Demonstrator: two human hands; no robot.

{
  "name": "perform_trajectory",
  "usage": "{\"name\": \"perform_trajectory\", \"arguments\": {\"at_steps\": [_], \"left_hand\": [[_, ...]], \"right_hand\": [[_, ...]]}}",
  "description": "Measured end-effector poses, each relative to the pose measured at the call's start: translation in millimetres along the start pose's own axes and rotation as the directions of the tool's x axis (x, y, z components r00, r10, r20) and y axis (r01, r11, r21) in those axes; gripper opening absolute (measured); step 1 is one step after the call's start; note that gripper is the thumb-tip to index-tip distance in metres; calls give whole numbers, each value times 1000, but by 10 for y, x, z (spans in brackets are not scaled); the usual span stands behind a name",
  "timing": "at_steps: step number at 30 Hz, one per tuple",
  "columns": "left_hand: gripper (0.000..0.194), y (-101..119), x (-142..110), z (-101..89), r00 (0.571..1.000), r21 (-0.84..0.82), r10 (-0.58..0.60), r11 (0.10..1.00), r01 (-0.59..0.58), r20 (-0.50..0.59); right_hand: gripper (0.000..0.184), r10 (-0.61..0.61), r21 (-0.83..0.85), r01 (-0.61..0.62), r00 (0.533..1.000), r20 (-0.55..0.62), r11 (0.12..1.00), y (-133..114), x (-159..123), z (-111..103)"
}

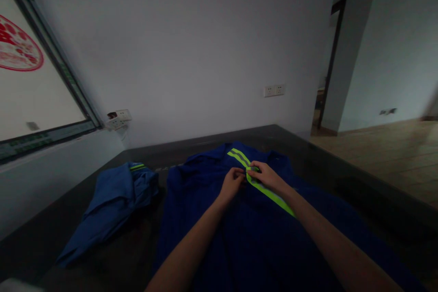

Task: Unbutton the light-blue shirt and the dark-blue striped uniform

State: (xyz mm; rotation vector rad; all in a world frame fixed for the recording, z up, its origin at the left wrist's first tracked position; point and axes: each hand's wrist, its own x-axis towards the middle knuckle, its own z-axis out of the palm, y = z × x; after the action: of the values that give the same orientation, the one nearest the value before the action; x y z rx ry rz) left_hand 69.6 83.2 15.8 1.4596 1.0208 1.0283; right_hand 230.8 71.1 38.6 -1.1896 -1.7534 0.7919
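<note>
A dark blue work jacket [201,196] with a yellow-green reflective stripe lies spread over the dark table. Both hands meet near its middle, where the stripe bends. My left hand [233,182] has its fingers pinched on the jacket's cloth just left of the stripe. Against it, from the right, my right hand [265,174] grips the jacket at the stripe between thumb and fingers. Whether a button or fastener lies between the fingertips is too small and dark to make out.
On the left of the dark table [253,133] lies a folded blue garment [116,191] with a yellow-green stripe. Behind stands a white wall with a socket [274,91]. A power strip [118,119] sits by the window. A doorway and tiled floor appear at right.
</note>
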Motion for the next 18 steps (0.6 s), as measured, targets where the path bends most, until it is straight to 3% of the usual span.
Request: {"name": "perform_trajectory", "arguments": {"at_steps": [3,7,11,18], "left_hand": [[16,-249,-10,92,999,-52,24,998,-26,-31],[13,-471,-79,120,996,-7,88,996,-88,-32],[14,-524,-86,132,993,-49,91,994,-95,-72],[8,-477,-123,152,983,54,168,985,-164,-75]], "right_hand": [[35,83,-6,-82,996,32,997,106,-30,40],[32,93,-223,-80,994,53,972,285,-1,67],[37,114,-334,-107,993,2,936,390,30,54],[48,108,-332,-80,992,68,940,411,31,-12]]}}
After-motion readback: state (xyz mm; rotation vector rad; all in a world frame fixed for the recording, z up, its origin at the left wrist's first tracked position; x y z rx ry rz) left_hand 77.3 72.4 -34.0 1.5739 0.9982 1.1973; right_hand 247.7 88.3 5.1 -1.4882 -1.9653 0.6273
